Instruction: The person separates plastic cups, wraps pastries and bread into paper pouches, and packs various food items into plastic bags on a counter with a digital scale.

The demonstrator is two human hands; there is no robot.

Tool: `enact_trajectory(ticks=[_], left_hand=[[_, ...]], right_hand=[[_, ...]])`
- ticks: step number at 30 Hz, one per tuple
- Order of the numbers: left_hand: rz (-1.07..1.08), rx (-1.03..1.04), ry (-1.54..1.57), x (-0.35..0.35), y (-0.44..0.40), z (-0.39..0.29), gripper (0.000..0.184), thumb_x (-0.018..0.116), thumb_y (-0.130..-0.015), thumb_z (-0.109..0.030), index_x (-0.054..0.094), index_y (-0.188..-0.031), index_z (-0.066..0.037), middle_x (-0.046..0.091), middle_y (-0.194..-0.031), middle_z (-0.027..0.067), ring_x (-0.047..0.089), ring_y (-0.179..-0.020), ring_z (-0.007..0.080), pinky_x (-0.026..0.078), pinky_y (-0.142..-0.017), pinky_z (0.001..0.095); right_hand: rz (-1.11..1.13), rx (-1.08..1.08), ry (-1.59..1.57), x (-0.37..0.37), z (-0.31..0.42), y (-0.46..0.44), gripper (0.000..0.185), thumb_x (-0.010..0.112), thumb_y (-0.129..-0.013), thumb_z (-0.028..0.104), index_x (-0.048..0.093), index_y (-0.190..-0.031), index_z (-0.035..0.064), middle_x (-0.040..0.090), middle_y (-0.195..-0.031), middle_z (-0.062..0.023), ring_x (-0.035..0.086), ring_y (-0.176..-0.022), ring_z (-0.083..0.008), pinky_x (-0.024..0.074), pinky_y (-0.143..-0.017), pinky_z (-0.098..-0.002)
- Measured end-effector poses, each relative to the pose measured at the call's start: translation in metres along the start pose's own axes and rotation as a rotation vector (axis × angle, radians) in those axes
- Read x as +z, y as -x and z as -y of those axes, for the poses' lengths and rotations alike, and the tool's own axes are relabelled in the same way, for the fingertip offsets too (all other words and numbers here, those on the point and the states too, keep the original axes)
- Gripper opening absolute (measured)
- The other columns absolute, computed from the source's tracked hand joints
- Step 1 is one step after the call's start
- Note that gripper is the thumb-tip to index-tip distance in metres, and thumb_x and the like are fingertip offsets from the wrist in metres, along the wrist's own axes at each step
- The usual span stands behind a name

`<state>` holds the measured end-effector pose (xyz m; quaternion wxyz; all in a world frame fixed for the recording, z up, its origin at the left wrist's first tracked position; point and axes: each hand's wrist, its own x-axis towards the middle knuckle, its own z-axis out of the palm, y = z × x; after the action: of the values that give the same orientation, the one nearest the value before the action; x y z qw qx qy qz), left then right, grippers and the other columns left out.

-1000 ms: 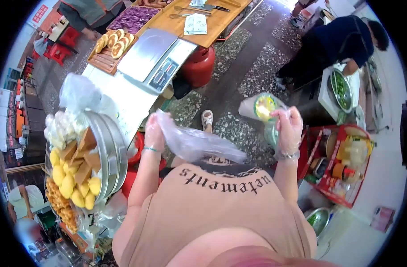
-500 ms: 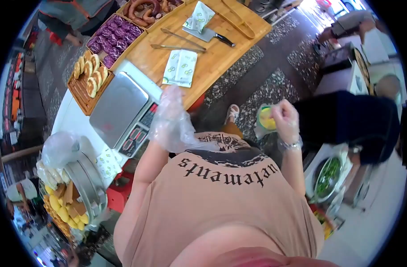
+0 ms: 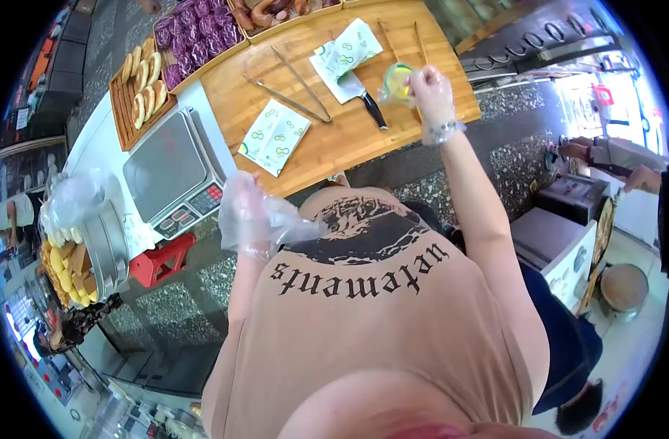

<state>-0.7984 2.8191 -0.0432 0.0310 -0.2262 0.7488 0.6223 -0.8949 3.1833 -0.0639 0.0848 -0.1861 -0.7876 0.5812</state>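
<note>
My left hand [image 3: 248, 208] is covered by loose clear plastic, which blurs its fingers. It is beside the front edge of the wooden board [image 3: 327, 157], just below a green-printed white paper bag [image 3: 274, 137]. My right hand [image 3: 431, 94], in a thin clear glove, is closed on a small clear plastic bag [image 3: 397, 82] with yellow and green on it, above the board. Near it lie a black-handled knife [image 3: 374, 111], its blade partly covered by another printed paper bag [image 3: 347, 58], and tongs [image 3: 420, 45] partly hidden by the hand.
More tongs [image 3: 298, 77] lie spread on the board. A scale [image 3: 166, 164] is on the left, beside a wooden tray [image 3: 124, 110] of flat breads. Purple wrapped items [image 3: 195, 36] and sausages [image 3: 265, 13] fill trays behind. A person in dark clothing [image 3: 561, 336] is at lower right.
My right hand has moved up and left with the plastic bag, from over the floor to above the board. My view has turned, bringing the board nearer. The left hand stays near the board's edge.
</note>
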Motion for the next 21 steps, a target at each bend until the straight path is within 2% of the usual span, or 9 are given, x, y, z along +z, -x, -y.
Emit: enact_trajectory(ticks=[2, 4, 7, 12, 14, 15, 17, 19, 21], left_hand=[[0.003, -0.009, 0.196, 0.02, -0.033, 0.031, 0.021, 0.051, -0.091, -0.02, 0.057, -0.096, -0.001, 0.054, -0.076, -0.0003, 0.051, -0.066, 0.009, 0.043, -0.061, 0.0224], [0.08, -0.267, 0.523, 0.02, -0.077, 0.109, 0.019, 0.048, -0.094, -0.023, 0.056, -0.094, -0.005, 0.056, -0.083, 0.0023, 0.049, -0.072, 0.0089, 0.042, -0.064, 0.0224], [0.121, -0.366, 0.786, 0.036, -0.103, 0.147, 0.021, 0.05, -0.094, -0.025, 0.055, -0.098, -0.005, 0.054, -0.084, 0.0042, 0.051, -0.075, 0.0122, 0.043, -0.067, 0.0238], [-0.093, -0.336, 0.744, 0.076, -0.074, 0.123, 0.021, 0.05, -0.094, -0.025, 0.054, -0.099, -0.005, 0.054, -0.086, 0.0053, 0.052, -0.076, 0.0132, 0.044, -0.067, 0.0245], [-0.207, -0.289, 0.686, 0.094, -0.064, 0.107, 0.021, 0.05, -0.094, -0.025, 0.054, -0.099, -0.005, 0.055, -0.087, 0.0057, 0.052, -0.077, 0.0137, 0.044, -0.068, 0.0247], [-0.257, -0.273, 0.662, 0.101, -0.06, 0.097, 0.021, 0.05, -0.094, -0.025, 0.054, -0.1, -0.005, 0.055, -0.087, 0.006, 0.052, -0.077, 0.0139, 0.044, -0.068, 0.0249], [-0.337, -0.24, 0.621, 0.115, -0.058, 0.076, 0.022, 0.049, -0.093, -0.025, 0.054, -0.1, -0.005, 0.055, -0.087, 0.0064, 0.052, -0.077, 0.0143, 0.044, -0.068, 0.0252], [-0.388, -0.206, 0.58, 0.133, -0.058, 0.047, 0.022, 0.049, -0.093, -0.025, 0.053, -0.101, -0.005, 0.055, -0.088, 0.0068, 0.053, -0.078, 0.0147, 0.044, -0.068, 0.0254], [-0.42, -0.183, 0.533, 0.153, -0.058, 0.023, 0.022, 0.049, -0.093, -0.025, 0.053, -0.101, -0.005, 0.055, -0.089, 0.0072, 0.053, -0.078, 0.0151, 0.044, -0.068, 0.0257]], right_hand=[[-0.004, 0.022, -0.115, 0.003, -0.001, -0.044, 0.013, 0.055, -0.083, 0.012, 0.052, -0.073, 0.0048, 0.065, -0.071, -0.0079, 0.055, -0.057, -0.0098, 0.0467, -0.053, -0.0275], [0.017, -0.041, -0.122, 0.005, -0.01, -0.075, 0.015, 0.056, -0.083, 0.011, 0.048, -0.071, 0.0064, 0.065, -0.072, -0.0092, 0.055, -0.058, -0.0106, 0.0485, -0.056, -0.0259], [0.117, -0.106, -0.01, 0.002, -0.02, -0.109, 0.014, 0.056, -0.083, 0.012, 0.05, -0.073, 0.004, 0.062, -0.068, -0.0073, 0.057, -0.059, -0.0127, 0.0464, -0.055, -0.0285], [0.41, -0.227, 0.448, -0.02, -0.002, -0.128, 0.016, 0.06, -0.081, 0.016, 0.054, -0.075, 0.0017, 0.057, -0.062, -0.0094, 0.059, -0.062, -0.0196, 0.0453, -0.058, -0.036], [0.476, -0.273, 0.819, -0.031, 0.013, -0.132, 0.022, 0.065, -0.079, 0.021, 0.058, -0.088, 0.0015, 0.06, -0.077, -0.0145, 0.06, -0.072, -0.0231, 0.0466, -0.066, -0.0387], [0.511, -0.292, 0.813, -0.034, 0.022, -0.127, 0.022, 0.065, -0.079, 0.021, 0.058, -0.088, 0.0015, 0.06, -0.077, -0.0145, 0.06, -0.072, -0.0231, 0.0466, -0.066, -0.0387], [0.104, -0.674, 0.589, -0.04, 0.04, -0.112, 0.04, 0.07, -0.078, 0.028, 0.057, -0.104, 0.0007, 0.06, -0.096, -0.0156, 0.06, -0.086, -0.0249, 0.047, -0.076, -0.0388], [0.467, -0.547, 0.157, -0.029, 0.062, -0.082, 0.062, 0.073, -0.077, 0.034, 0.048, -0.123, -0.0006, 0.055, -0.116, -0.0179, 0.056, -0.105, -0.0277, 0.0463, -0.088, -0.0373], [0.946, -0.246, -0.184, 0.0, 0.072, -0.039, 0.071, 0.074, -0.076, 0.024, 0.039, -0.132, -0.0017, 0.048, -0.13, -0.0166, 0.048, -0.118, -0.0263, 0.0387, -0.098, -0.0402]])
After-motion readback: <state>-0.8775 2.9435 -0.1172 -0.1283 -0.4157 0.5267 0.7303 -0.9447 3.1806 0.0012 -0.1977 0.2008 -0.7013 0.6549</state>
